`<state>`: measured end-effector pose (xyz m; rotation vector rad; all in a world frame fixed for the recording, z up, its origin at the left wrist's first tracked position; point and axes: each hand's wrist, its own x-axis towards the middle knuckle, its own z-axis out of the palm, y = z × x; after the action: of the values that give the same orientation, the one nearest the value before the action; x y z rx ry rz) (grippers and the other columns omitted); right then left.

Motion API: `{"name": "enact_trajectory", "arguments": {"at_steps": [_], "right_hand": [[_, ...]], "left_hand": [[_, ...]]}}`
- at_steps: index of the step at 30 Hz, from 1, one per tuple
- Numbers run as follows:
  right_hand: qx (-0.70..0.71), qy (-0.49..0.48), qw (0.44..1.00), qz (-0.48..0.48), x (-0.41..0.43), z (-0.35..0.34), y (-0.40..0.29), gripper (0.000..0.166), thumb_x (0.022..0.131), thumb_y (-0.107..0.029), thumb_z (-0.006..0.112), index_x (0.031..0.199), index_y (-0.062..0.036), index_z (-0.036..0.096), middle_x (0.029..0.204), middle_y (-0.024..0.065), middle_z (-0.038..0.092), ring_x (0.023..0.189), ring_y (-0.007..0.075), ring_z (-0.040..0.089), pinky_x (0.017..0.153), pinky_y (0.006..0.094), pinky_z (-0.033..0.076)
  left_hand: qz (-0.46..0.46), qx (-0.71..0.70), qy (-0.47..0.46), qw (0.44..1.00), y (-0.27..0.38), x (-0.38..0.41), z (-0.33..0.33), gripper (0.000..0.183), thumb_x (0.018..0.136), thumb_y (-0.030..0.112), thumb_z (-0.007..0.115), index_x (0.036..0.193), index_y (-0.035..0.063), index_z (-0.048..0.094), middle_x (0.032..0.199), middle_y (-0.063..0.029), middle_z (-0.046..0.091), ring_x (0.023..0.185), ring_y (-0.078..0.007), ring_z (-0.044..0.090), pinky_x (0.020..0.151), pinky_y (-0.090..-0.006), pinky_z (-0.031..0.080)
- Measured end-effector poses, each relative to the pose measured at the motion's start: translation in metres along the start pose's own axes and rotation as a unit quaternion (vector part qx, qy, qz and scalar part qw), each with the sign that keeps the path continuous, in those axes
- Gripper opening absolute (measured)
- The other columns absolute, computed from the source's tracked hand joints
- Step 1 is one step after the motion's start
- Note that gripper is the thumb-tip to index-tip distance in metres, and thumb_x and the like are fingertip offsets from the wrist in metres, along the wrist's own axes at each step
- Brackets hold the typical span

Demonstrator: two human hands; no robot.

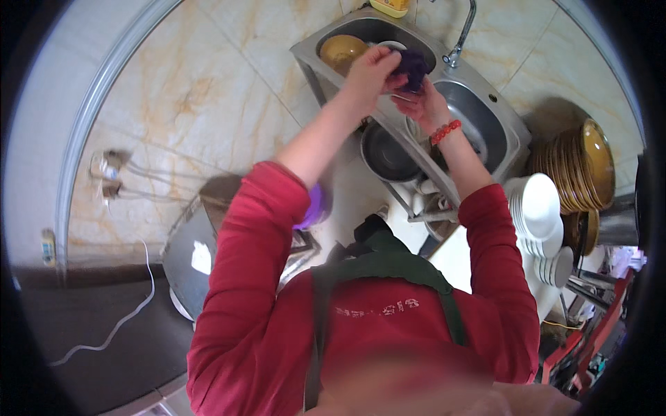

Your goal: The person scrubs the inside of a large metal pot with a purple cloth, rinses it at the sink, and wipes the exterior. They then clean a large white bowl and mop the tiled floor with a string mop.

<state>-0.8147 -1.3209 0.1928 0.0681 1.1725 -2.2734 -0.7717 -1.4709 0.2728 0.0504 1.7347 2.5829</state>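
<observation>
Both of my hands are together over the divider of a two-basin stainless steel sink (385,112). My left hand (372,73) pinches a dark purple cloth (412,67) at its left side. Below and to the right, my right hand (424,104), with a red bead bracelet at the wrist, holds the cloth's lower edge. In the left basin lie a yellow-brown bowl (342,51) and a white dish (393,45), partly hidden by my hand and the cloth. The right basin (476,119) shows bare metal.
The faucet (455,49) rises behind the sink, beside a yellow bottle (390,6). Stacks of brown plates (598,164) and white bowls (538,205) stand at right. A dark pan (390,151) sits under the sink, a purple container (315,208) on the floor left of it.
</observation>
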Motion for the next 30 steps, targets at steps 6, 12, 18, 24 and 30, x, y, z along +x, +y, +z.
{"name": "enact_trajectory", "arguments": {"at_steps": [6,12,18,24,30], "right_hand": [[-0.534,0.254,0.643,-0.486,0.109,-0.098,-0.068,0.031,0.080,-0.005,0.051,0.111,-0.0041,0.050,0.099,0.0168,0.050,0.090,0.0284,0.052,0.080,0.0341,0.042],[-0.682,0.214,0.555,-0.425,0.188,-0.110,-0.080,0.042,0.076,-0.001,0.048,0.117,-0.0090,0.047,0.100,0.0179,0.048,0.090,0.0330,0.051,0.079,0.0365,0.043],[-0.727,0.173,0.572,-0.338,0.189,-0.104,-0.087,0.046,0.075,0.003,0.044,0.120,-0.0096,0.044,0.106,0.0185,0.046,0.093,0.0352,0.051,0.080,0.0383,0.044],[-0.738,0.149,0.567,-0.335,0.193,-0.113,-0.096,0.048,0.075,0.006,0.044,0.120,-0.0095,0.044,0.112,0.0177,0.046,0.098,0.0343,0.050,0.084,0.0378,0.043],[-0.668,-0.011,0.610,-0.426,0.154,-0.046,-0.083,0.044,0.075,-0.002,0.054,0.118,-0.0070,0.045,0.121,0.0146,0.045,0.106,0.0324,0.046,0.092,0.0350,0.039]], "left_hand": [[0.013,0.158,-0.025,0.987,0.037,0.120,-0.044,0.015,0.087,0.018,0.053,0.096,0.0061,0.054,0.087,0.0000,0.055,0.074,-0.0097,0.055,0.067,-0.0241,0.050],[-0.029,0.244,-0.041,0.968,0.032,0.180,-0.056,0.017,0.087,0.021,0.053,0.096,0.0077,0.057,0.085,0.0034,0.054,0.071,-0.0060,0.052,0.064,-0.0198,0.046],[0.005,0.323,-0.111,0.940,0.034,0.208,-0.069,0.020,0.086,0.025,0.053,0.095,0.0070,0.059,0.080,0.0039,0.055,0.067,-0.0050,0.051,0.060,-0.0189,0.043],[0.099,0.502,-0.192,0.838,0.057,0.212,-0.043,0.021,0.084,0.023,0.053,0.090,0.0043,0.059,0.080,-0.0038,0.056,0.069,-0.0143,0.052,0.062,-0.0259,0.043],[0.271,0.560,-0.204,0.756,0.063,0.208,-0.042,0.021,0.082,0.019,0.052,0.084,-0.0011,0.059,0.080,-0.0175,0.058,0.076,-0.0306,0.056,0.068,-0.0358,0.044]]}}
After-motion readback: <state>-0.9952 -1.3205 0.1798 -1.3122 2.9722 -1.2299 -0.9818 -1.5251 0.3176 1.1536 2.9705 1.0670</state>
